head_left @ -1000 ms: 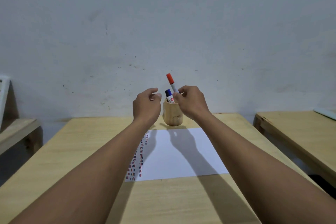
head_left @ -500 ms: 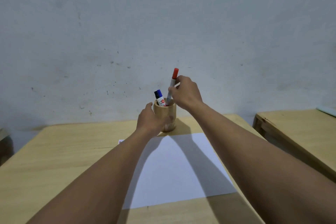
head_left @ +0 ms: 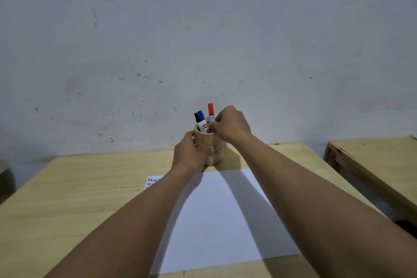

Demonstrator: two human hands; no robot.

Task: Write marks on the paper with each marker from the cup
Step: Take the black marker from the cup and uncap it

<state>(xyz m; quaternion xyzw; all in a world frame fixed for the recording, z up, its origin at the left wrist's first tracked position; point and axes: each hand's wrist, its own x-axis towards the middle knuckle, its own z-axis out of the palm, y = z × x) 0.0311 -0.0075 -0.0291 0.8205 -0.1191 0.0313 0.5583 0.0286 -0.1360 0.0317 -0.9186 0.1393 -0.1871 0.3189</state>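
Three markers stand in our wooden cup (head_left: 208, 142): a black marker (head_left: 196, 117), a blue marker (head_left: 201, 119) and a red marker (head_left: 211, 111). Our left hand (head_left: 190, 153) wraps around the cup's side. Our right hand (head_left: 231, 124) pinches the red marker just above the rim. The cup sits on the table (head_left: 79, 187), just past the white paper (head_left: 225, 221). Little red marks (head_left: 153, 181) show at the paper's far left corner.

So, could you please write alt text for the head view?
A right hand grips a red marker standing in a wooden cup, which the left hand holds steady. Blue and black markers stand in the cup too; white paper lies on the table.
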